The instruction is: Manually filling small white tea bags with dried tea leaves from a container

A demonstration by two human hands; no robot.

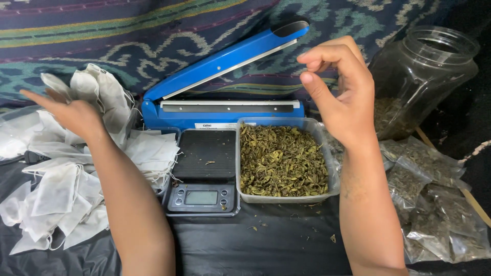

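My left hand (71, 113) reaches out flat over a heap of white paper filter bags (61, 189) at the left, fingers spread, touching the top bags. My right hand (340, 92) hovers empty above the far right corner of a clear plastic tub (333, 176) full of dried green leaves (281, 161), thumb and fingers curled but apart. Between the hands sits a small black digital scale (203, 168) with a few leaf crumbs on its platform. Behind it stands a blue heat sealer (225, 82) with its arm raised.
A large clear jar (424, 76) with dried leaves at its bottom stands at the back right. Several sealed clear pouches of leaves (434, 204) lie at the right. A black sheet (255, 245) covers the surface; patterned cloth (128, 36) hangs behind.
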